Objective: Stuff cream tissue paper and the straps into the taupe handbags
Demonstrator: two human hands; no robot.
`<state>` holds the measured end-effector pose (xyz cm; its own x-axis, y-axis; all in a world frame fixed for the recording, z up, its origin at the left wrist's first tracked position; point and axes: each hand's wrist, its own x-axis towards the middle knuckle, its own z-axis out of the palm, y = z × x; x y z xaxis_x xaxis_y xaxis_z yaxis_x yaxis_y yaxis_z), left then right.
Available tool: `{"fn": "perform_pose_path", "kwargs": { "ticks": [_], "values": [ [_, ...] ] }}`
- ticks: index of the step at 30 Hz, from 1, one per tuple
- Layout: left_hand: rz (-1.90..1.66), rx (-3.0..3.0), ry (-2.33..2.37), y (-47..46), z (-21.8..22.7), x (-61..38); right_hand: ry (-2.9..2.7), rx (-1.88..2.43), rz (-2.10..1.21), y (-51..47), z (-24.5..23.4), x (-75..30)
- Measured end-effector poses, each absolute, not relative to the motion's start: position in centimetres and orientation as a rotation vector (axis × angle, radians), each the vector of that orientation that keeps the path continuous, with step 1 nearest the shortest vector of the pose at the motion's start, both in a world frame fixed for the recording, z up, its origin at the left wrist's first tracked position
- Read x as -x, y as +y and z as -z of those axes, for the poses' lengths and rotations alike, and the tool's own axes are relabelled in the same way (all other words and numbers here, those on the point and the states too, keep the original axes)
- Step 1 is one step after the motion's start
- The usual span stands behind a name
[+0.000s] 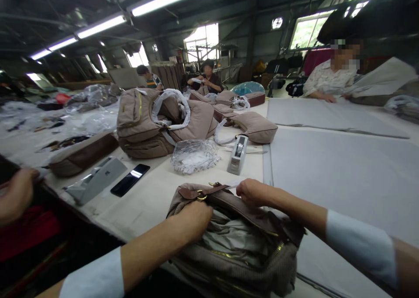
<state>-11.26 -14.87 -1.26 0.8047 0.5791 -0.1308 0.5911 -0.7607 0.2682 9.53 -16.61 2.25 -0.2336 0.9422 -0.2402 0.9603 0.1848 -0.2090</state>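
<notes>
A taupe handbag (pixel 235 250) with a brown strap and gold zippers lies open in front of me, grey paper stuffing showing inside. My left hand (pixel 193 215) is curled over the bag's rim beside a gold ring on the strap. My right hand (pixel 252 192) is closed in a pinch on a small white strip of paper or tape at the bag's far edge, just above the strap.
A tape dispenser (pixel 238 154), crumpled plastic (pixel 194 156), a phone (pixel 130 180) and a second dispenser (pixel 94 181) lie beyond. Piled beige bags (pixel 157 123) sit behind. Grey sheets (pixel 340 167) cover the right. Another person's hand (pixel 15 195) shows at far left; several people sit at the back.
</notes>
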Motion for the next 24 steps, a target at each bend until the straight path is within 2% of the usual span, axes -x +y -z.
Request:
{"fn": "perform_pose_path", "kwargs": {
  "ticks": [5,8,11,15,18,20,22,24],
  "values": [
    [-0.149,-2.700,0.991,-15.9,-0.5,12.2,2.532,-1.820,0.709,-13.3,3.2,-10.7],
    [-0.374,-2.517,0.946,-15.9,-0.4,13.3,2.566,-1.811,0.786,-12.8,3.3,-10.7],
    [-0.573,-2.241,0.940,-15.5,-0.7,14.1,2.577,-1.821,0.788,-13.7,0.0,-10.5],
    [-0.733,-1.935,0.853,-15.1,-1.1,13.8,2.517,-1.990,0.453,-16.8,-7.2,-8.0],
    [-0.822,-1.828,0.791,-14.9,-0.9,13.5,2.451,-2.020,0.421,-19.1,-9.8,-4.9],
    [-0.847,-1.798,0.810,-14.9,-0.6,13.6,2.445,-2.005,0.565,-19.9,-8.6,-3.1],
    [-0.877,-1.785,0.842,-14.9,-0.3,13.9,2.431,-1.973,0.714,-20.0,-5.4,-1.9],
    [-0.886,-1.800,0.872,-14.9,-0.2,14.0,2.476,-1.878,0.642,-19.7,-1.4,-0.9]
  ]
}}
